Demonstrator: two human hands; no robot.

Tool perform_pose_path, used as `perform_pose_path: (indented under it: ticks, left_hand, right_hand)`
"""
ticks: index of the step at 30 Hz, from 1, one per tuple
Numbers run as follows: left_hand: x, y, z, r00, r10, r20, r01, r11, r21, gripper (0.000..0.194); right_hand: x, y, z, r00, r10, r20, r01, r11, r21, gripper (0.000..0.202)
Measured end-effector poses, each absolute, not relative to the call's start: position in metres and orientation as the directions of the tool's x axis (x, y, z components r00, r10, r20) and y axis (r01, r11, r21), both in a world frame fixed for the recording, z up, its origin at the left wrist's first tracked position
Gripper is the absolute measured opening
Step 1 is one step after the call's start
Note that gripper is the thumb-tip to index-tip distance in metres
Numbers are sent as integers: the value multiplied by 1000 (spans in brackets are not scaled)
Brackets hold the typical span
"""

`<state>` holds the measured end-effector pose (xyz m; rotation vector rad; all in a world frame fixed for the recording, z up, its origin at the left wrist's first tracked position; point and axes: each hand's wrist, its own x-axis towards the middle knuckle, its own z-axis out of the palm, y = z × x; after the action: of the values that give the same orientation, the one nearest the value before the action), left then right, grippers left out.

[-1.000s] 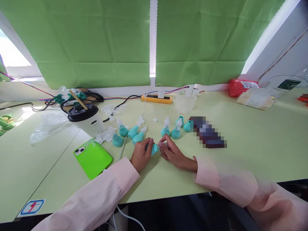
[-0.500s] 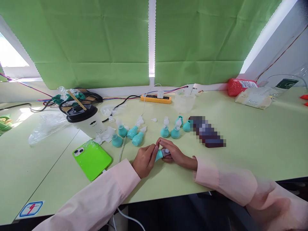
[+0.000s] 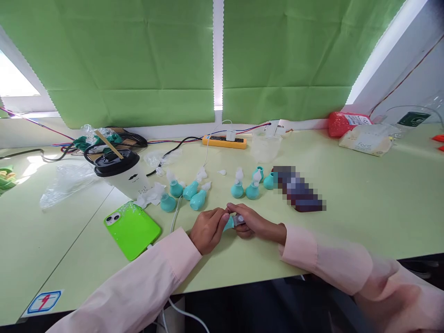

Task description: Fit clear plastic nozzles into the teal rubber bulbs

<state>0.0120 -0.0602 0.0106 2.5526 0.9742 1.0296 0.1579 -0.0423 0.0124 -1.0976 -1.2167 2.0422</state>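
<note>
Near the table's front edge, my left hand (image 3: pixel 209 230) is closed on the teal end of a small bulb piece (image 3: pixel 229 224). My right hand (image 3: pixel 255 221) wraps round its clear plastic end (image 3: pixel 238 219), and the fingertips of both hands meet above it. Part of the piece is hidden by my fingers. Beyond my left hand stand or lie several teal bulbs (image 3: pixel 198 200), some with whitish translucent tips. Another group of teal bulbs (image 3: pixel 252 190) is beyond my right hand, two of them with clear tips.
A green phone (image 3: pixel 132 230) with a cable lies left, below a lidded cup (image 3: pixel 130 180). A pixelated dark object (image 3: pixel 300 192) lies right. Behind are a yellow power strip (image 3: pixel 225 142), a translucent container (image 3: pixel 266 147), a red bag (image 3: pixel 338 125) and a tissue pack (image 3: pixel 366 141).
The fingers of my right hand have shifted slightly on the clear end of the piece. My left hand has barely moved.
</note>
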Motion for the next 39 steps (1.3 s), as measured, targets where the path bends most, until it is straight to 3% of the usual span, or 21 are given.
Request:
perform_pose_path:
  ticks: [5,9,14,21,29,33,37,39]
  left_hand:
    - [12,-59,10,521,674,524,526,-737,424,26]
    - [13,-60,10,519,648,558,495,-759,422,22]
    - [12,-61,6,549,586,596,456,-807,374,24]
    - [18,-67,4,529,547,649,413,-834,366,29]
    - [23,-69,3,488,601,633,485,-790,376,31]
    - [21,-67,1,501,560,660,450,-820,354,29]
    - [22,-64,6,473,647,598,452,-761,465,28]
    - [25,-63,10,361,734,575,477,-675,562,25]
  right_hand:
    - [162,-38,17,-498,841,-211,-38,-265,-964,29]
    - [166,-37,21,-611,766,-199,-100,-324,-941,33]
    - [166,-40,20,-662,694,-284,-83,-444,-892,42]
    - [160,-42,14,-545,790,-281,-57,-369,-928,40]
    - [157,-50,16,-395,912,-114,-78,-157,-984,39]
    - [155,-54,18,-366,930,-43,-90,-82,-993,38]
    - [156,-50,20,-360,931,-64,-140,-122,-983,37]
    - [155,-49,18,-368,930,-21,-231,-114,-966,36]
